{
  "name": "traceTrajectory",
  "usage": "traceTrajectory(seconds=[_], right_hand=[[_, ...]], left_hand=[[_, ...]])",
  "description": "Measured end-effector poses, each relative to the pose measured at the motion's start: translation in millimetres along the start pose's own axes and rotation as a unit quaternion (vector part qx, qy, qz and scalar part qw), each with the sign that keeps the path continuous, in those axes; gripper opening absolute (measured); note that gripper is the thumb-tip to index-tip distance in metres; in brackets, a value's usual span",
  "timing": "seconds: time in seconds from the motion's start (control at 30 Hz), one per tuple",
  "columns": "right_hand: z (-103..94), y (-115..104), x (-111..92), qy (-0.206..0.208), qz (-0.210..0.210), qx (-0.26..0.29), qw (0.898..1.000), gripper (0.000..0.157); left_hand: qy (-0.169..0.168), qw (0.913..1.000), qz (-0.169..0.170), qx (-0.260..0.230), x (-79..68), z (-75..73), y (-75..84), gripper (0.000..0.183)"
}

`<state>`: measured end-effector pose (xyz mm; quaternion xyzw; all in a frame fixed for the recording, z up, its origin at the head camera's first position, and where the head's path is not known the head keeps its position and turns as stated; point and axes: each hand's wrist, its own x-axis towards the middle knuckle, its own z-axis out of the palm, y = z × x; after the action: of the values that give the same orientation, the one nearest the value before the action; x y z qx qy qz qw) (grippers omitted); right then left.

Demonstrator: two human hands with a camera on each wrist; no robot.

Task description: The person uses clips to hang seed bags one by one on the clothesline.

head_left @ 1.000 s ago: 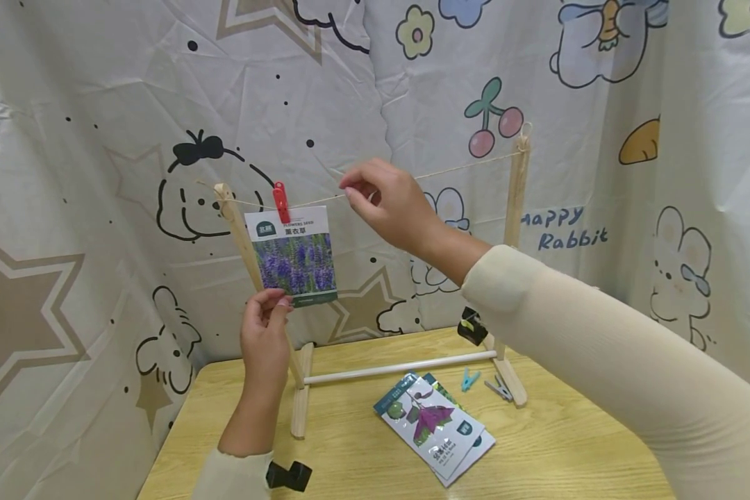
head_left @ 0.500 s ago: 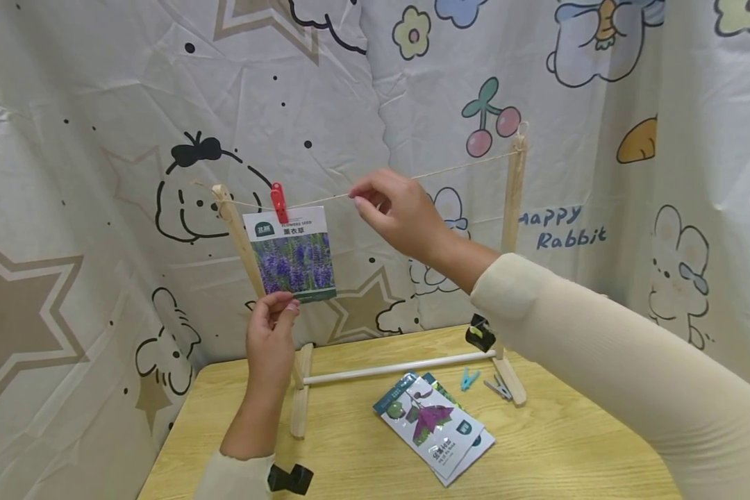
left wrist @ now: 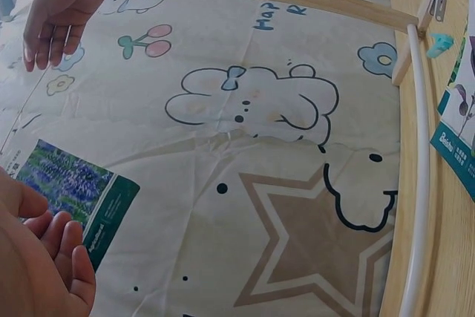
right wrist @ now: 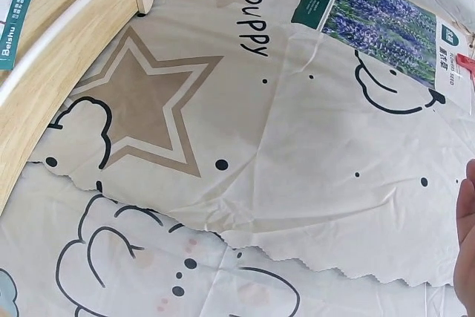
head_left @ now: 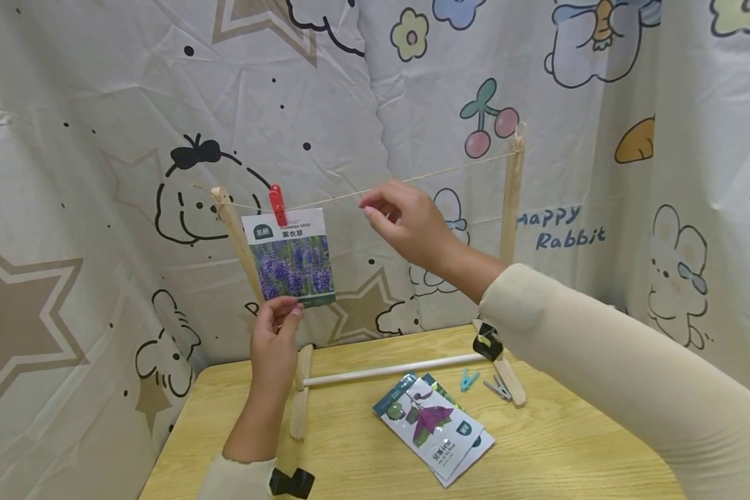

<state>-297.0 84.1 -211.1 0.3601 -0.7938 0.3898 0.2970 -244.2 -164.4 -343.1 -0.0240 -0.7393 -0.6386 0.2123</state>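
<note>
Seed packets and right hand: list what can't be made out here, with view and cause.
Picture on the under packet, head view: mostly covered by the top packet.
Lower-left corner of the hanging packet, head view: behind the left hand.
Fine print beside the red clip, head view: too small to read.
Much of the right hand, right wrist view: cut off by the right edge.

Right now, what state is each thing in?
Line, strung, sagging
Packet, hanging
Red clip, clamped on packet and line
Stand, upright
Other packets, flat, overlapping
Blue clip, lying loose
Gray clip, lying loose
Left grip, at packet's lower edge; pinch unclear
Right grip, empty, near line
</note>
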Motion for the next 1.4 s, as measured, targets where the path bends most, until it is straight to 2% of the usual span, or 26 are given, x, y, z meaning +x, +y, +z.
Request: traceTrajectory(seconds=[0.3,0.53,0.9,1.4], right_hand=[[-3.9,4,-7,0.004,0.004,-0.006,1.000,0.017],[-6.0,7,-12,0.007,0.011,-0.006,1.000,0.017],[-8.5,12,-20,0.012,0.018,-0.005,1.000,0.016],[-10.8,14,-31,0.011,0.015,0.012,1.000,0.016]], left_hand=[[-0.003,1.0000,0.002,0.003,-1.2,2.9,-1.5,0.025],[-0.019,0.9997,-0.011,0.008,-2.3,3.5,-3.2,0.027],[-0.023,0.9993,-0.029,0.009,-5.0,8.9,0.0,0.027],[-0.042,0.9990,-0.017,0.005,-6.6,15.2,-5.7,0.028]])
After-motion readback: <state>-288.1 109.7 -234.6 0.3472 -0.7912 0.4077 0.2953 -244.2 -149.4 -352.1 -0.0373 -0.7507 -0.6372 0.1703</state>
